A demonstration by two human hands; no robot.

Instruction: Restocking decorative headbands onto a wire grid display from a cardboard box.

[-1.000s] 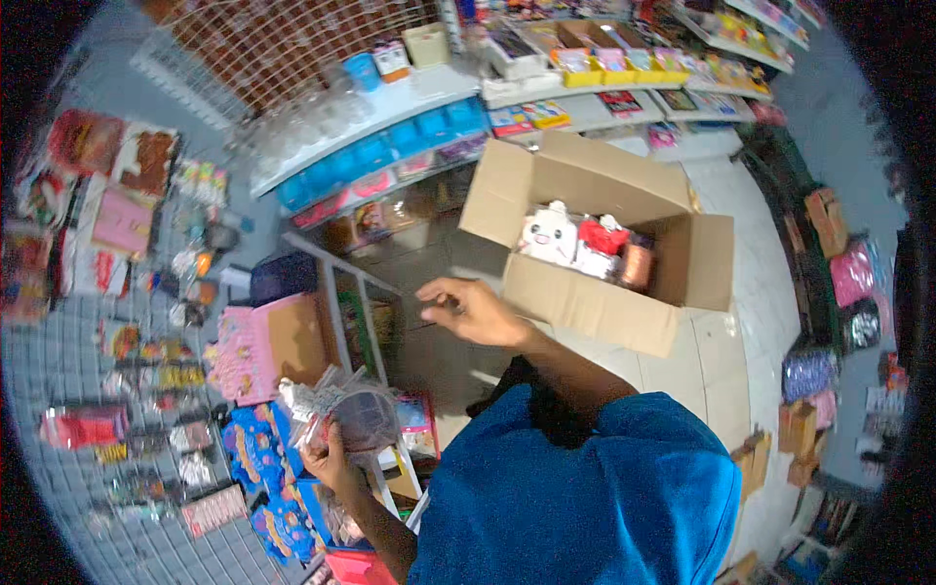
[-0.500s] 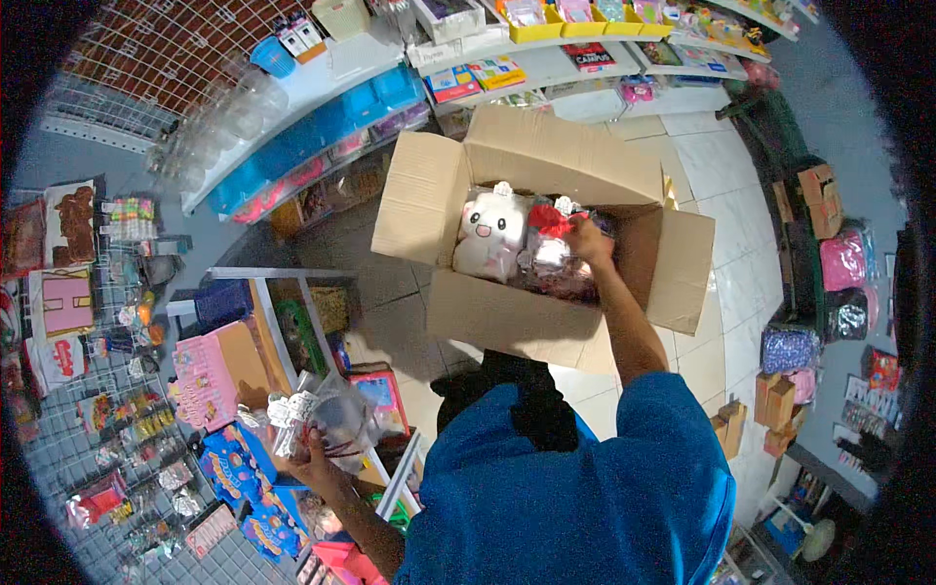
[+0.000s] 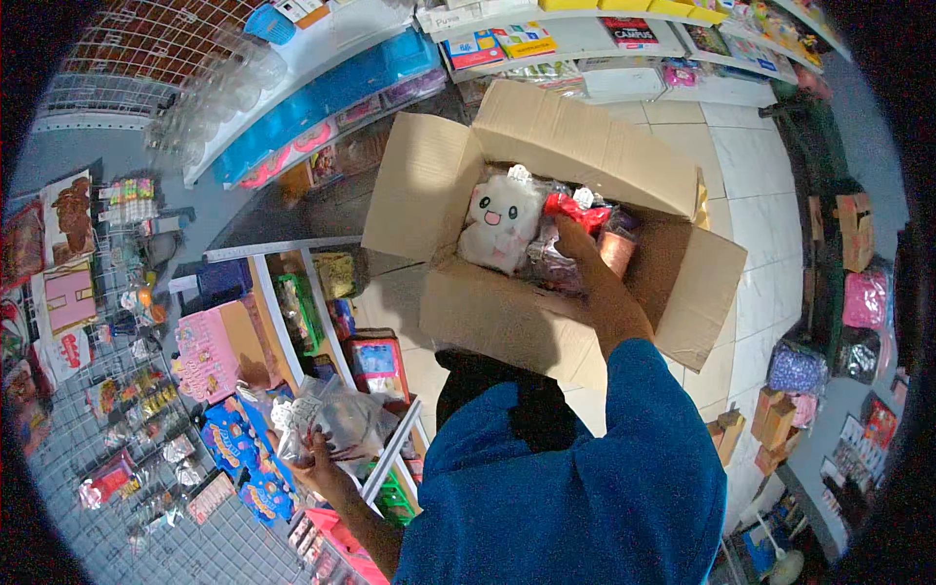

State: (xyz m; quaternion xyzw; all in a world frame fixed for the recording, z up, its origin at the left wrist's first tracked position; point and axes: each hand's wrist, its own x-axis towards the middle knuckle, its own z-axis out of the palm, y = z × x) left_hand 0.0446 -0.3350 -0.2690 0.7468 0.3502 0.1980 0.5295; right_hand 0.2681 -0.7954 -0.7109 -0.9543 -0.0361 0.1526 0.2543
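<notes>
Unpacking step: right hand (image 3: 570,244) reaches into cardboard box (image 3: 507,312) at 12 o'clock, fingers closing on wrapped items (image 3: 551,263); left hand (image 3: 317,458) grips clear-bagged toy (image 3: 336,419) at 8 o'clock. Next likely needs lifting clear.

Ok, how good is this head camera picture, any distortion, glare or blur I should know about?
Head view: strong fisheye, so the white shelf edges bow toward a black rim; lighting is dim and bluish; glare shines off the clear plastic bag in the left hand; the white plush toy in the cardboard box is sharp; hanging goods at far left are smeared.

Wire rack (image 3: 117,409) beside white shelves (image 3: 585,44)
</notes>
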